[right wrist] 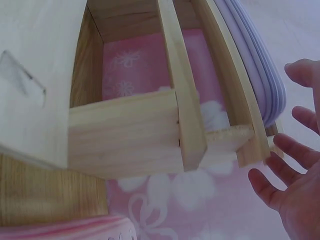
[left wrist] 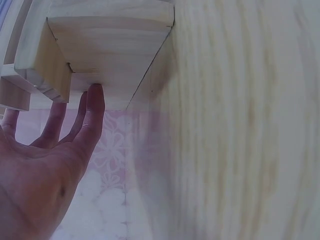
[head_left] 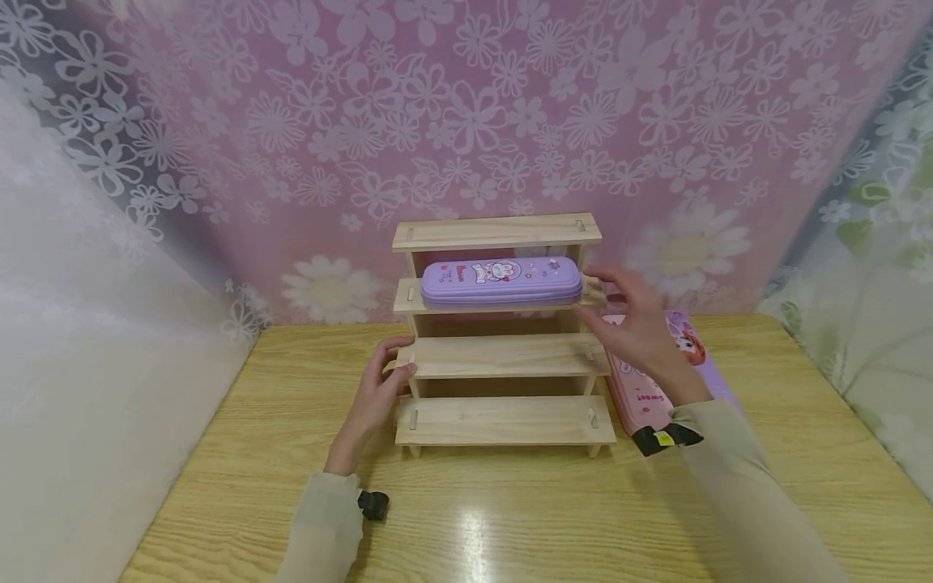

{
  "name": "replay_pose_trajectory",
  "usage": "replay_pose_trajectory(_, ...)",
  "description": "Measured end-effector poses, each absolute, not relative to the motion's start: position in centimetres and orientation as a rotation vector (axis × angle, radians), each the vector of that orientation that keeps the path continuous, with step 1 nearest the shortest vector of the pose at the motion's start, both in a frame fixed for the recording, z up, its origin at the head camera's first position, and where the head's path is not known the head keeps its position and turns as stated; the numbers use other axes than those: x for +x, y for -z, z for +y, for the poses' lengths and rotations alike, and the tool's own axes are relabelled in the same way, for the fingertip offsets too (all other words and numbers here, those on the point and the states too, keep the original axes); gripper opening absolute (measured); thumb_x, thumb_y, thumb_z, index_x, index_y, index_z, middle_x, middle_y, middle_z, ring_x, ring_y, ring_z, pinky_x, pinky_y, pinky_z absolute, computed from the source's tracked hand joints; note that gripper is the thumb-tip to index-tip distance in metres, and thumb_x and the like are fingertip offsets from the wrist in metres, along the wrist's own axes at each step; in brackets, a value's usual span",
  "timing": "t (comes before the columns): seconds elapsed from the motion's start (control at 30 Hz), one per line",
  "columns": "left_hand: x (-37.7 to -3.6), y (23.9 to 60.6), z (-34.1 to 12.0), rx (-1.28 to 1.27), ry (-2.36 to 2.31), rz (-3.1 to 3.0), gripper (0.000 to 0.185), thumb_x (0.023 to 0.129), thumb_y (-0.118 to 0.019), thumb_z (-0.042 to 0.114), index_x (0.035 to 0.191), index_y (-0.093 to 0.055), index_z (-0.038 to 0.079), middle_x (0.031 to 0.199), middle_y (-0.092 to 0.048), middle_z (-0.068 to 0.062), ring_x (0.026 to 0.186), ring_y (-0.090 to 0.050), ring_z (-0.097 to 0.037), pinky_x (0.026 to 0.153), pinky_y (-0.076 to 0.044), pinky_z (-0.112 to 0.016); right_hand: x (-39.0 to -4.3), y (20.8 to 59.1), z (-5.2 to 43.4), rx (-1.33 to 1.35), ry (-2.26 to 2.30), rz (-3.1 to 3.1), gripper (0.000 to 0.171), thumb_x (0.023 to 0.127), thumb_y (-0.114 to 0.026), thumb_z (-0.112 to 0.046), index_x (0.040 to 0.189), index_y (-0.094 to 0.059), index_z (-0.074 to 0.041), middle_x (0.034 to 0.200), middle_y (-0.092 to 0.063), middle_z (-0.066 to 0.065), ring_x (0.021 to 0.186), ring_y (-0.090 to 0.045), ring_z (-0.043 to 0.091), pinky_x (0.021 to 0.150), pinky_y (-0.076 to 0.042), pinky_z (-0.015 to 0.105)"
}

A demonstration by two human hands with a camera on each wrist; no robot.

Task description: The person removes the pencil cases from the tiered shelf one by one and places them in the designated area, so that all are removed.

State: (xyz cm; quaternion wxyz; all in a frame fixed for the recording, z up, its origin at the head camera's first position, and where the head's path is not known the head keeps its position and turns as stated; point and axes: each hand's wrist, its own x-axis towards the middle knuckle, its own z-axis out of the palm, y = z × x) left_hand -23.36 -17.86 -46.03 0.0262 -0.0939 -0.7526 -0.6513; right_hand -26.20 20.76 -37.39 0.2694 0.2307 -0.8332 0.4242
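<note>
A stepped wooden rack [head_left: 503, 355] with several shelves stands on the table [head_left: 510, 518]. A purple pencil case [head_left: 501, 281] with a cartoon print lies on its second shelf from the top. My left hand [head_left: 379, 387] touches the left end of the third shelf with straight fingers [left wrist: 92, 107]. My right hand [head_left: 632, 317] hovers open just right of the pencil case's end, with spread fingers [right wrist: 290, 162] and nothing in it. The rack's side [right wrist: 125, 132] and the case's edge [right wrist: 260, 65] fill the right wrist view.
A pink pencil case [head_left: 641, 389] lies flat on the table right of the rack, partly under my right forearm, on a purple one [head_left: 710, 360]. A pink floral curtain [head_left: 466, 121] hangs close behind. A pale wall [head_left: 73, 324] bounds the left.
</note>
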Motion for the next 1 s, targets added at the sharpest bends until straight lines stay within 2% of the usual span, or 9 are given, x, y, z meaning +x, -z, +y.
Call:
replay_pose_trajectory(0.13, -23.3, 46.0, -17.8, -0.288, 2.012, -2.327, 0.04, 0.103, -0.056, 0.013, 0.143, -0.05, 0.016, 0.137, -0.052, -0.017, 0.104, -0.065, -0.028, 0.083, -0.061, -0.037, -27.0, 37.2, 20.0, 0.645, -1.126, -2.283, 0.056, 0.083, -0.083, -0.004, 0.134, -0.061, -0.006, 0.137, -0.061, 0.018, 0.125, -0.055, 0.036, 0.098, -0.049, 0.048)
replay_pose_trajectory(0.2, -23.3, 46.1, -17.8, -0.281, 2.01, -2.328, 0.04, 0.103, -0.056, 0.013, 0.142, -0.051, 0.016, 0.136, -0.052, -0.016, 0.103, -0.066, -0.026, 0.083, -0.061, -0.037, -27.3, 37.2, 19.7, 0.653, -1.162, -2.301, 0.056, 0.083, -0.082, -0.004, 0.135, -0.06, -0.004, 0.135, -0.061, 0.019, 0.127, -0.056, 0.037, 0.102, -0.05, 0.053)
replay_pose_trajectory(0.33, -23.4, 46.1, -17.7, -0.288, 2.007, -2.336, 0.039, 0.103, -0.056, 0.015, 0.142, -0.05, 0.016, 0.137, -0.052, -0.017, 0.103, -0.066, -0.025, 0.085, -0.06, -0.041, -27.6, 37.2, 19.1, 0.634, -1.286, -2.318, 0.055, 0.085, -0.081, -0.003, 0.135, -0.057, -0.002, 0.136, -0.058, 0.02, 0.131, -0.056, 0.037, 0.103, -0.053, 0.05)
replay_pose_trajectory(0.43, -23.5, 46.2, -17.8, -0.288, 2.002, -2.337, 0.04, 0.103, -0.056, 0.015, 0.142, -0.05, 0.017, 0.137, -0.052, -0.017, 0.104, -0.066, -0.027, 0.085, -0.06, -0.045, -27.8, 37.3, 18.8, 0.623, -1.333, -2.292, 0.055, 0.084, -0.081, -0.002, 0.132, -0.054, 0.002, 0.136, -0.057, 0.022, 0.132, -0.054, 0.04, 0.11, -0.047, 0.053)
replay_pose_trajectory(0.5, -23.6, 46.2, -17.8, -0.281, 1.998, -2.335, 0.04, 0.103, -0.057, 0.015, 0.142, -0.051, 0.018, 0.137, -0.053, -0.017, 0.104, -0.065, -0.029, 0.084, -0.06, -0.046, -27.9, 37.3, 18.6, 0.622, -1.334, -2.273, 0.056, 0.082, -0.083, -0.001, 0.129, -0.053, 0.005, 0.133, -0.057, 0.024, 0.131, -0.054, 0.04, 0.114, -0.041, 0.056)
replay_pose_trajectory(0.63, -23.6, 46.3, -17.8, -0.275, 1.988, -2.343, 0.04, 0.102, -0.057, 0.015, 0.142, -0.051, 0.018, 0.137, -0.053, -0.017, 0.105, -0.065, -0.03, 0.084, -0.06, -0.047, -27.7, 37.3, 18.2, 0.566, -1.354, -2.297, 0.061, 0.076, -0.088, -0.003, 0.124, -0.051, 0.003, 0.125, -0.058, 0.021, 0.122, -0.055, 0.034, 0.112, -0.04, 0.052)
replay_pose_trajectory(0.77, -23.6, 46.2, -17.8, -0.274, 1.978, -2.353, 0.04, 0.103, -0.057, 0.016, 0.142, -0.051, 0.017, 0.137, -0.052, -0.017, 0.104, -0.066, -0.028, 0.084, -0.06, -0.045, -27.1, 36.8, 17.9, 0.531, -1.384, -2.383, 0.073, 0.076, -0.09, -0.008, 0.135, -0.048, 0.001, 0.127, -0.054, 0.019, 0.12, -0.051, 0.029, 0.11, -0.039, 0.048)
replay_pose_trajectory(0.9, -23.7, 46.3, -17.9, -0.269, 1.981, -2.348, 0.04, 0.103, -0.057, 0.015, 0.142, -0.051, 0.017, 0.136, -0.053, -0.017, 0.103, -0.066, -0.027, 0.083, -0.061, -0.043, -26.7, 36.1, 17.9, 0.498, -1.376, -2.521, 0.082, 0.081, -0.087, -0.018, 0.149, -0.043, -0.003, 0.134, -0.044, 0.021, 0.126, -0.045, 0.034, 0.114, -0.038, 0.053)
replay_pose_trajectory(1.0, -23.7, 46.2, -17.8, -0.276, 1.987, -2.343, 0.04, 0.103, -0.057, 0.014, 0.142, -0.051, 0.016, 0.136, -0.053, -0.017, 0.103, -0.066, -0.026, 0.083, -0.061, -0.043, -26.6, 35.8, 18.0, 0.467, -1.352, -2.597, 0.082, 0.083, -0.086, -0.024, 0.151, -0.044, -0.006, 0.138, -0.041, 0.021, 0.131, -0.043, 0.037, 0.116, -0.036, 0.057)
